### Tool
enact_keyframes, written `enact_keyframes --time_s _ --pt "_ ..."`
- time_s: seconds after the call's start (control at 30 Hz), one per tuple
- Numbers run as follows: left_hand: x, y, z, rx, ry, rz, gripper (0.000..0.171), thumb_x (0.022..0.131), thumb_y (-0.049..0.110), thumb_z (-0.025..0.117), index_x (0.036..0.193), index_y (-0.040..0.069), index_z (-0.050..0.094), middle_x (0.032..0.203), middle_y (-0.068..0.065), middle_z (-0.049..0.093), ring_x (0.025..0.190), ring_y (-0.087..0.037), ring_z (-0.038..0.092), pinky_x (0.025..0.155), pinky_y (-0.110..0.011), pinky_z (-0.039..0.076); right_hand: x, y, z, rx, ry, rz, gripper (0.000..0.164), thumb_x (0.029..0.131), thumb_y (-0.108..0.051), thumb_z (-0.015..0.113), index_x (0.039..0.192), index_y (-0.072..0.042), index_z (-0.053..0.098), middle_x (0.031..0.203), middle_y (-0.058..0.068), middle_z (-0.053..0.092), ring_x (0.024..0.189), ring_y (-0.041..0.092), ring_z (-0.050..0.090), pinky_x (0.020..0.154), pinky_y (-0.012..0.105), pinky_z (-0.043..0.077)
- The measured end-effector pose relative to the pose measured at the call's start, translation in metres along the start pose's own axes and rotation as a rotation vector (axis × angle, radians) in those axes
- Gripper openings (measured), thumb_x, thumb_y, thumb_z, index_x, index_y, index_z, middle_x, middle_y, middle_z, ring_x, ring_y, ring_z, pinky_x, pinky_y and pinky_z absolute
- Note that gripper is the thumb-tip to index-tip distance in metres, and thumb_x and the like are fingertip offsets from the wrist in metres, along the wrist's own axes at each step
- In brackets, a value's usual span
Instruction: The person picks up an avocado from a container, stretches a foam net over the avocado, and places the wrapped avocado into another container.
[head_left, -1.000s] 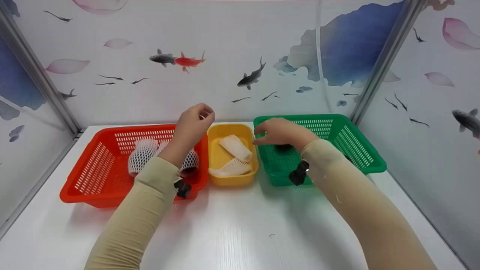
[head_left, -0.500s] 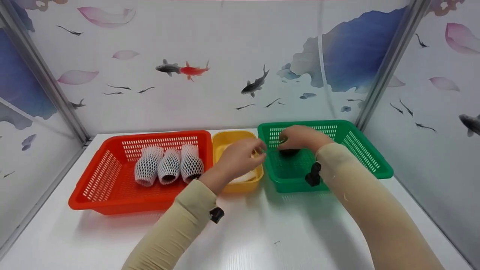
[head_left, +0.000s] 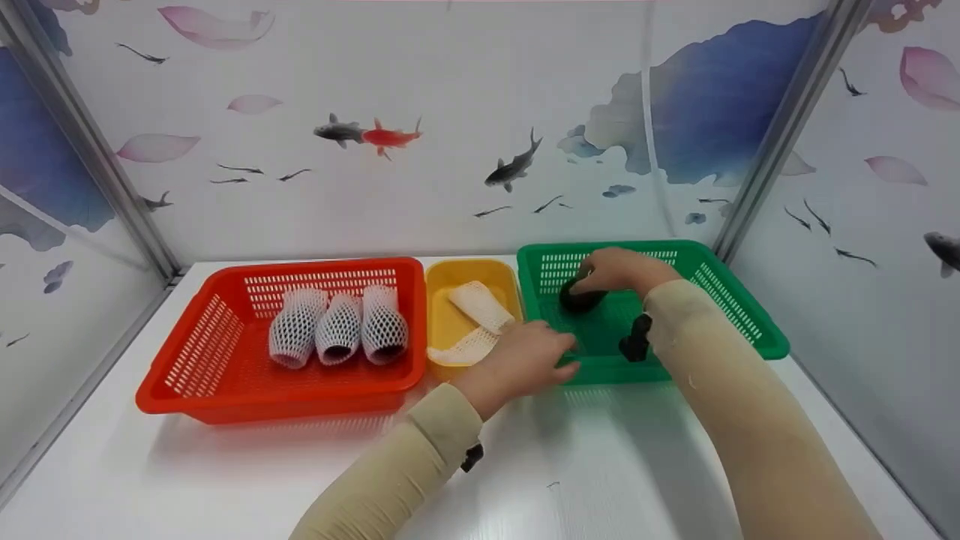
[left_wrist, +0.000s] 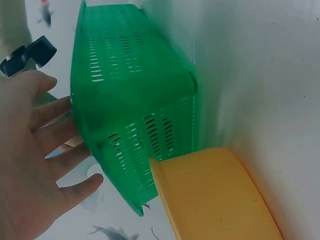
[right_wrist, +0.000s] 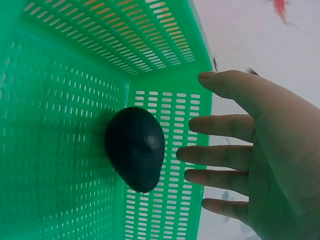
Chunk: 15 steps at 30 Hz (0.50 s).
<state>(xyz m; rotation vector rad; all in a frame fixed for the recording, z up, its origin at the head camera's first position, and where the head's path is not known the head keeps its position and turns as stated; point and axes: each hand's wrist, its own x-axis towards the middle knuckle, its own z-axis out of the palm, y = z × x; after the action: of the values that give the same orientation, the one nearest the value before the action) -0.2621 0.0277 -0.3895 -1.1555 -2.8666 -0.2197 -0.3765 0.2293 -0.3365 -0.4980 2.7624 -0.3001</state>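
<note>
A dark, pear-shaped avocado [right_wrist: 136, 149] lies in the green basket [head_left: 757, 330]. My right hand [head_left: 619, 270] is above it with fingers spread, and the right wrist view shows a gap between fingertips and avocado. At the basket's near left corner, my left hand [head_left: 525, 361] holds nothing; its fingers [left_wrist: 62, 132] are extended beside the rim, and whether they touch it I cannot tell. Two white foam net sleeves [head_left: 480, 306] lie in the yellow tub [head_left: 439, 281]. Inside the red basket [head_left: 217, 352] are three net-sleeved fruits [head_left: 339, 330], dark where their ends show.
The three containers stand side by side on a white table [head_left: 247, 480], against a wall printed with fish [head_left: 514, 161]. Metal posts [head_left: 780, 120] mark the corners. A tiny dark scrap lies on the table in front.
My left hand has swung right, from above the red basket across the yellow tub to the green basket's corner. My right hand has moved right, further into the green basket, above the avocado.
</note>
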Motion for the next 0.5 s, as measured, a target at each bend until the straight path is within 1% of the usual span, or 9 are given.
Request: enact_keyframes --time_s 0.07,0.1,0.17,0.23,0.3,0.43,0.5 --pt "0.004 0.001 0.005 0.076 -0.024 0.014 0.042 0.099 0.052 0.047 0.122 0.022 0.065 0.111 0.007 0.068 0.106 -0.018 0.054 0.098 -0.042 0.042 0.002 0.004 0.000 0.017 -0.003 0.014 0.058 0.092 -0.045 0.060 0.131 -0.001 0.059 0.132 0.020 0.056 0.120 0.037 0.052 0.100 0.056 0.040" --pt "0.005 0.000 0.008 0.093 -0.036 0.019 0.044 0.098 0.054 0.045 0.123 0.022 0.065 0.112 0.006 0.068 0.110 -0.019 0.053 0.104 -0.045 0.038 0.003 0.005 0.000 0.021 -0.002 0.019 0.058 0.092 -0.045 0.060 0.131 -0.002 0.059 0.132 0.020 0.056 0.121 0.038 0.051 0.100 0.057 0.039" --pt "0.009 0.000 0.012 0.120 -0.065 0.020 0.049 0.097 0.058 0.043 0.125 0.023 0.063 0.115 0.005 0.068 0.117 -0.020 0.051 0.109 -0.053 0.029 0.005 0.008 0.000 0.032 0.001 0.030 0.058 0.092 -0.045 0.060 0.132 -0.002 0.058 0.134 0.021 0.055 0.122 0.038 0.050 0.101 0.057 0.038" --pt "0.013 0.000 0.015 0.130 -0.100 0.010 0.051 0.096 0.059 0.042 0.128 0.024 0.062 0.118 0.005 0.067 0.121 -0.021 0.049 0.111 -0.058 0.023 0.007 0.009 0.000 0.042 -0.002 0.037 0.059 0.092 -0.045 0.060 0.132 -0.002 0.058 0.135 0.021 0.054 0.123 0.039 0.049 0.101 0.058 0.038" --pt "0.017 0.001 0.015 0.136 -0.138 0.001 0.052 0.096 0.059 0.041 0.131 0.025 0.060 0.122 0.005 0.066 0.124 -0.021 0.048 0.111 -0.060 0.020 0.009 0.011 0.001 0.046 -0.004 0.042 0.060 0.092 -0.046 0.060 0.133 -0.002 0.057 0.135 0.021 0.054 0.123 0.039 0.049 0.102 0.058 0.038" --pt "0.023 0.004 0.013 0.141 -0.206 -0.013 0.053 0.098 0.058 0.038 0.133 0.025 0.060 0.124 0.004 0.065 0.124 -0.021 0.049 0.111 -0.062 0.017 0.011 0.013 0.003 0.064 -0.001 0.050 0.060 0.092 -0.045 0.061 0.132 -0.001 0.057 0.133 0.021 0.055 0.122 0.038 0.050 0.101 0.057 0.038" --pt "0.025 0.006 0.012 0.145 -0.230 -0.020 0.052 0.098 0.058 0.038 0.130 0.025 0.062 0.120 0.004 0.067 0.121 -0.021 0.051 0.111 -0.062 0.016 0.013 0.014 0.005 0.081 0.001 0.058 0.058 0.091 -0.043 0.063 0.131 -0.002 0.058 0.131 0.021 0.056 0.120 0.037 0.052 0.101 0.057 0.039"
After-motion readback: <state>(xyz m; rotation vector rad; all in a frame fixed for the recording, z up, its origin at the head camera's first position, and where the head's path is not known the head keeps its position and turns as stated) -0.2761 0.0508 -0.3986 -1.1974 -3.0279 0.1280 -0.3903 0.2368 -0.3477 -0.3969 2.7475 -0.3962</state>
